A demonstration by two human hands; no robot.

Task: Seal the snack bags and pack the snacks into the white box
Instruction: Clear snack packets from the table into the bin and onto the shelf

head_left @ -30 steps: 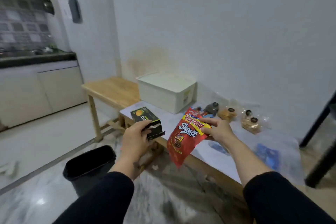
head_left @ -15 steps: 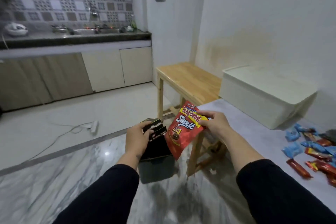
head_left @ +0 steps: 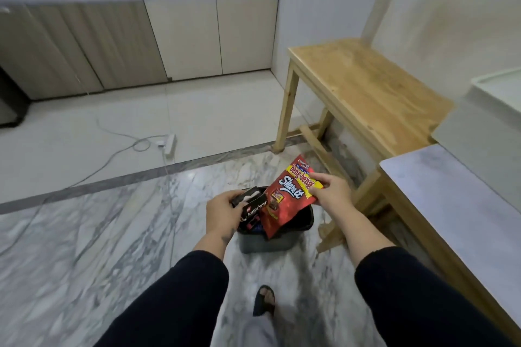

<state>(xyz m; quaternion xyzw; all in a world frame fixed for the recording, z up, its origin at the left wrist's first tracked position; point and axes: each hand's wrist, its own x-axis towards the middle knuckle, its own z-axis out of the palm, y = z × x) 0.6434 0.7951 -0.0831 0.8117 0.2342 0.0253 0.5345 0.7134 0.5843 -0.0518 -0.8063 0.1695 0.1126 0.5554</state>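
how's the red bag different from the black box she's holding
The red bag is a flat, flexible pouch gripped at its top by the right hand; the black box is a rigid, smaller carton in the left hand. The bag hangs lower, its bottom reaching into the bin. Both are held over the bin.

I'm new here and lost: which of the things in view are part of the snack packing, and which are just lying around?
Part of the job:
- red Beng-Beng Share It snack bag, held by the right hand
- black Nextar snack box, held by the left hand
- white plastic box, at the right edge

Just lying about:
- black waste bin under the hands
- white power strip on the floor
- wooden bench
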